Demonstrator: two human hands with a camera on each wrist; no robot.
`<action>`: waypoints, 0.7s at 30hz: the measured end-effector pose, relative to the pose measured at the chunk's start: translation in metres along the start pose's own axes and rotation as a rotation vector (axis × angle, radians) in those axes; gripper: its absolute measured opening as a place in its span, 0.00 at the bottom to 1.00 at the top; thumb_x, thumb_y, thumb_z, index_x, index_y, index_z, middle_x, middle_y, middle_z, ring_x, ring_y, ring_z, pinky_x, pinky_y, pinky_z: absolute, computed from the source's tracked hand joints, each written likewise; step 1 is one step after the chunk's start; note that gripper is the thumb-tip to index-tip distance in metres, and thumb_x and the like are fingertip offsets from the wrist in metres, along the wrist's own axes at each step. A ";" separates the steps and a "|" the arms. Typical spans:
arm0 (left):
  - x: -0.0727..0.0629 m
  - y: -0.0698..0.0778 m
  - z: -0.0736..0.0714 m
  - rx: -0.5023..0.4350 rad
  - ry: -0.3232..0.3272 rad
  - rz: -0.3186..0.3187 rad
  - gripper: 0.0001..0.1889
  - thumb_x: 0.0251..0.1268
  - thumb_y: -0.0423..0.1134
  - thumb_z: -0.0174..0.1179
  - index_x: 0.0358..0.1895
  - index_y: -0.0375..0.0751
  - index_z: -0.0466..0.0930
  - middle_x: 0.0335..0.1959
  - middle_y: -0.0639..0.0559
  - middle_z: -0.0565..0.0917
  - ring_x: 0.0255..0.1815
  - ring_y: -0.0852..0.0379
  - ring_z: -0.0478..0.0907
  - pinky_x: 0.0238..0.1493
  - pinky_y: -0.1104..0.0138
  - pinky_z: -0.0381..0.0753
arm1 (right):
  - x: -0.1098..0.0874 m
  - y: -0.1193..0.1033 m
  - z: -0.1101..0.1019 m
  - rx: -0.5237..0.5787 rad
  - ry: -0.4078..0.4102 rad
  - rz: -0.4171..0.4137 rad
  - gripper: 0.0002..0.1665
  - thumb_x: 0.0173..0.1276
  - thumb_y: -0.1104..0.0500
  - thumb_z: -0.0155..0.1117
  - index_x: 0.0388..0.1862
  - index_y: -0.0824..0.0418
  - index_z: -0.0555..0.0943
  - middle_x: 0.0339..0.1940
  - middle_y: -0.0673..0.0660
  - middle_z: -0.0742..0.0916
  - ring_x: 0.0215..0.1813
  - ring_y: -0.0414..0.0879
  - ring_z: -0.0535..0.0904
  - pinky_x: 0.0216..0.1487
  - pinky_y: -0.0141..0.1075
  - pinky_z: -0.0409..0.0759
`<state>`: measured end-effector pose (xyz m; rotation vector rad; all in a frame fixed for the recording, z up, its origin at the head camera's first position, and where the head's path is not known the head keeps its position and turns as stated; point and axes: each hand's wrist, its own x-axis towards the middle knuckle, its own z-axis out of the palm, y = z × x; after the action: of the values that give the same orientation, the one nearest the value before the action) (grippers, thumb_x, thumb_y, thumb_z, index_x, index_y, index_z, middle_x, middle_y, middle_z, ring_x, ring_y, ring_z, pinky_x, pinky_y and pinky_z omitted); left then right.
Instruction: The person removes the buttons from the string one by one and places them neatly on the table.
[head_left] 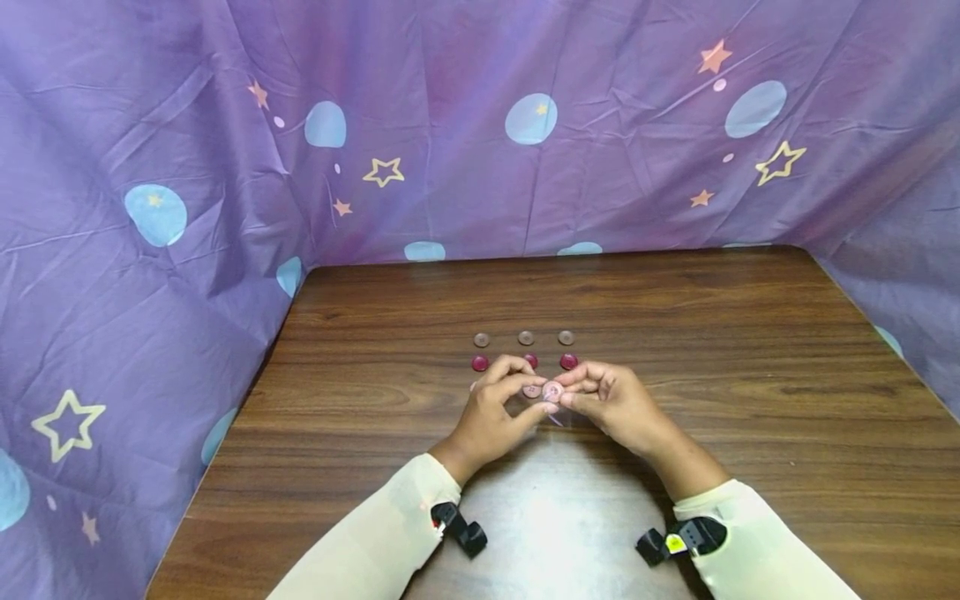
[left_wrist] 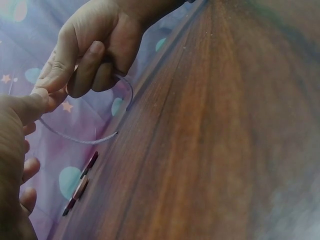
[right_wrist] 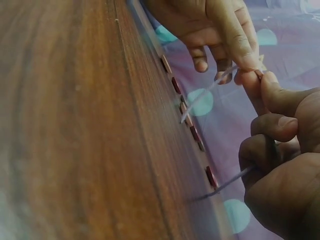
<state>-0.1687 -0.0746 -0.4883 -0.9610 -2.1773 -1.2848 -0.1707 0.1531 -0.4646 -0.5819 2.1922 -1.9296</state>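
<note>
Above the table, my right hand (head_left: 611,404) pinches a pale pink button (head_left: 552,391) between thumb and forefinger. A thin purple string (head_left: 555,420) hangs at this button. My left hand (head_left: 491,412) meets it from the other side, thumb and forefinger pinching the string close to the button. In the right wrist view, the button (right_wrist: 259,74) shows edge-on. There the string (right_wrist: 205,95) drops from the left fingertips to the tabletop, and its other stretch passes into the curled lower fingers of the right hand (right_wrist: 280,140).
Beyond the hands lie a row of brown buttons (head_left: 527,337) and a row of crimson buttons (head_left: 568,361). Another pink button (head_left: 532,391) shows between the hands. The wooden table (head_left: 375,317) ends at a purple patterned cloth (head_left: 450,125) behind and at the sides.
</note>
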 end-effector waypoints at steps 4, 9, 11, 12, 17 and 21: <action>0.000 -0.002 0.001 0.008 0.019 0.026 0.16 0.60 0.33 0.81 0.50 0.34 0.90 0.53 0.40 0.82 0.56 0.48 0.84 0.64 0.64 0.86 | 0.000 -0.001 0.000 -0.013 0.017 0.022 0.14 0.72 0.74 0.68 0.53 0.81 0.83 0.40 0.49 0.96 0.42 0.37 0.93 0.47 0.35 0.92; 0.000 -0.002 0.002 0.017 0.025 0.040 0.16 0.61 0.32 0.80 0.51 0.34 0.90 0.53 0.39 0.81 0.56 0.49 0.84 0.64 0.64 0.86 | 0.000 -0.002 0.000 -0.085 0.054 0.003 0.13 0.71 0.71 0.72 0.52 0.77 0.87 0.44 0.62 0.95 0.42 0.37 0.92 0.45 0.35 0.92; 0.001 -0.001 0.001 0.018 0.025 0.039 0.16 0.60 0.33 0.80 0.51 0.34 0.90 0.54 0.39 0.81 0.57 0.48 0.84 0.64 0.64 0.86 | 0.000 -0.002 0.000 -0.110 0.063 -0.009 0.12 0.71 0.71 0.73 0.51 0.75 0.88 0.46 0.67 0.94 0.42 0.36 0.92 0.45 0.34 0.91; 0.001 -0.001 0.001 0.019 0.024 0.037 0.17 0.60 0.33 0.80 0.51 0.34 0.90 0.54 0.39 0.81 0.57 0.48 0.84 0.64 0.64 0.86 | 0.000 -0.002 0.000 -0.115 0.064 -0.014 0.12 0.71 0.71 0.73 0.51 0.74 0.89 0.47 0.69 0.94 0.42 0.36 0.92 0.46 0.34 0.91; 0.001 0.001 0.000 0.010 0.013 0.006 0.16 0.61 0.34 0.80 0.52 0.36 0.90 0.56 0.38 0.81 0.59 0.48 0.83 0.65 0.63 0.85 | -0.001 -0.002 0.000 -0.131 0.068 -0.029 0.12 0.71 0.70 0.74 0.51 0.73 0.90 0.48 0.71 0.93 0.43 0.34 0.91 0.45 0.30 0.89; 0.000 0.000 0.001 -0.011 0.007 -0.025 0.16 0.62 0.33 0.79 0.51 0.38 0.91 0.57 0.38 0.80 0.60 0.46 0.82 0.65 0.63 0.85 | -0.001 -0.002 0.000 -0.134 0.069 -0.030 0.12 0.70 0.69 0.75 0.50 0.72 0.90 0.46 0.66 0.94 0.40 0.35 0.91 0.42 0.30 0.88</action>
<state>-0.1682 -0.0741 -0.4884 -0.9342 -2.1859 -1.3109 -0.1697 0.1538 -0.4629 -0.5800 2.3831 -1.8539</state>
